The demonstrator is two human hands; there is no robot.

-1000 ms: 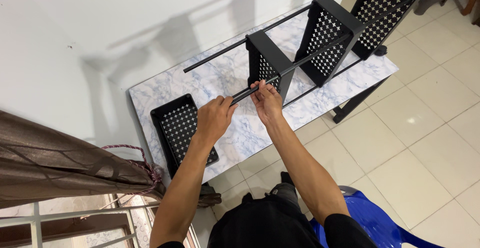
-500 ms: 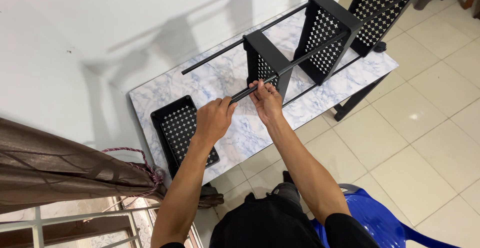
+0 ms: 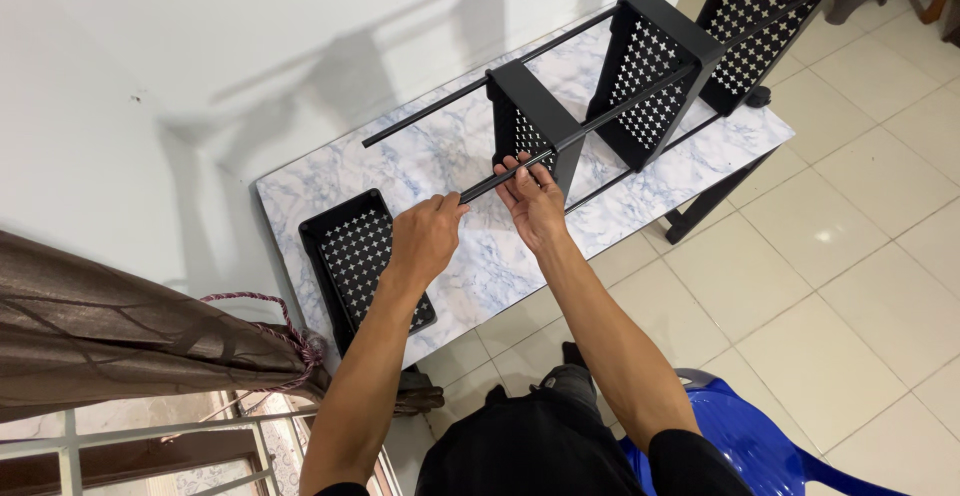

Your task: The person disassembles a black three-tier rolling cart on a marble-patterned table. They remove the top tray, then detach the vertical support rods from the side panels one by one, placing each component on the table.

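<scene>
While both hands work at its near end, a thin black rod (image 3: 580,134) runs diagonally above the marble-patterned table (image 3: 470,266), threaded through three upright black perforated trays (image 3: 650,76). The left hand (image 3: 425,239) curls around the rod's end, fingers closed on it; the right hand (image 3: 533,201) pinches the rod just beside the nearest tray (image 3: 530,126). A second rod (image 3: 440,108) runs parallel behind. Another perforated tray (image 3: 350,256) lies flat on the table under the left forearm. A blue plastic chair (image 3: 760,446) stands on the tiled floor (image 3: 850,256).
</scene>
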